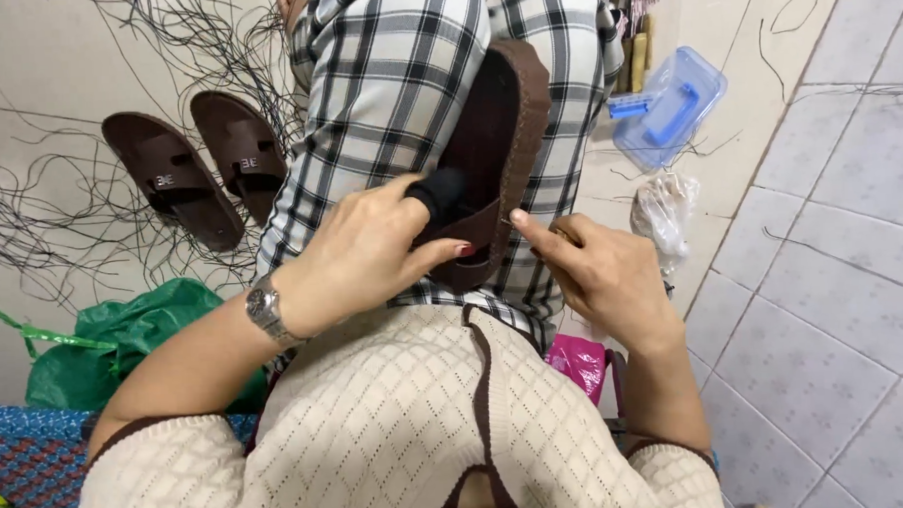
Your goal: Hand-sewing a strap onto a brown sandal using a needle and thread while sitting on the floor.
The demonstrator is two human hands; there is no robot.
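Left hand [366, 252] grips the strap of the brown sandal [493, 152] propped on the lap, right hand [597, 269] pinches its right edge with stitching partly visible, while a finished-looking sandal pair [198, 163] lies far left on the floor.

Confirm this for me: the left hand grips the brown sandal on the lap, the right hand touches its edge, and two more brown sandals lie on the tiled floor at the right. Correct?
Not quite. The two spare brown sandals lie on the pale floor at the left, among loose black threads, as the head view shows. The rest holds: the left hand grips the brown sandal, and the right hand touches its edge.
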